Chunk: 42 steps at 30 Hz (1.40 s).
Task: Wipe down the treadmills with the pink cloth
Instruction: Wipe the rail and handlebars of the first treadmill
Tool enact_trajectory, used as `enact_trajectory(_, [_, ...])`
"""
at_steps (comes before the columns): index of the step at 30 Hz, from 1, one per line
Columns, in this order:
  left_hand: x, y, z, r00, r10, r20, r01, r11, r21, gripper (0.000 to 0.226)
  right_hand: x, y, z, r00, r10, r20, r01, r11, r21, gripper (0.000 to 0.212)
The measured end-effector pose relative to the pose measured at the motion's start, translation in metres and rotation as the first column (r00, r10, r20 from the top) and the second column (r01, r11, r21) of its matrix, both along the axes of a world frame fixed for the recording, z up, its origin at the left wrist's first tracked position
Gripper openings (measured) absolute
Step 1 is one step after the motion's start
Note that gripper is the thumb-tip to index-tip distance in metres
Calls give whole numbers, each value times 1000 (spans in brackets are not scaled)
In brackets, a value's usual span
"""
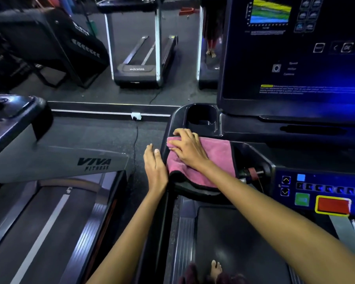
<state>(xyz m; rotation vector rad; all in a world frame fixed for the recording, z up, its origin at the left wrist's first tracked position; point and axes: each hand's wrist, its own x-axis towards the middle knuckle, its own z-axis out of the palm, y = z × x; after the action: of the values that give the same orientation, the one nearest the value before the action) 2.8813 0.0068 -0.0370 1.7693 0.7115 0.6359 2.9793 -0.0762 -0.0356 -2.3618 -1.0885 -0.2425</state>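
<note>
The pink cloth lies spread over the left side tray of the treadmill console in front of me. My right hand presses on the cloth's left part with fingers spread, just below the cup holder. My left hand is flat with straight fingers against the tray's outer left edge and holds nothing. The treadmill's lit screen stands at the upper right, and its button panel is at the right.
A second treadmill marked VIVA FITNESS stands to the left, across a narrow gap of floor with a power cable. A mirror ahead reflects more treadmills. My bare foot stands on the belt below.
</note>
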Motion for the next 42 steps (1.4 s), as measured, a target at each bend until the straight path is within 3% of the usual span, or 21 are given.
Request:
enact_trajectory(6, [-2, 1, 0, 1000, -29, -2, 29, 999, 17, 43, 37, 27, 19, 998, -57, -18, 55, 994, -94, 25])
enact_trajectory(10, [0, -2, 5, 994, -109, -30, 109, 994, 24, 48, 29, 46, 24, 976, -220, -10, 214, 960, -180, 32])
enact_trajectory(14, [-1, -3, 9, 991, -123, -57, 124, 992, 21, 50, 4, 31, 20, 968, -241, -63, 203, 909, -364, 72])
enact_trajectory(22, [9, 2, 7, 978, -115, -172, 133, 986, 96, 54, 55, 49, 27, 987, -158, 44, 162, 912, -376, 37])
enact_trajectory(25, [26, 6, 5, 962, -157, -224, 188, 974, 127, 57, 63, 49, 35, 978, -208, -20, 181, 891, -418, 45])
enact_trajectory(28, [38, 7, 3, 917, -200, -345, 279, 940, 197, 60, 51, 32, 29, 985, -169, 31, 161, 846, -509, 61])
enact_trajectory(31, [46, 14, -1, 864, -207, -460, 379, 867, 322, 68, 58, 28, 28, 983, -159, 96, 186, 859, -477, 55])
enact_trajectory(33, [45, 14, -4, 843, -205, -497, 419, 830, 369, 82, 68, 35, 31, 981, -183, 63, 191, 862, -470, 51])
enact_trajectory(38, [44, 13, -9, 840, -198, -504, 422, 823, 381, 98, 80, 43, 32, 969, -246, -12, 216, 873, -437, 54])
enact_trajectory(42, [45, 13, -4, 887, -241, -395, 358, 899, 254, 77, 61, 23, 27, 990, -129, 54, 140, 896, -421, 57])
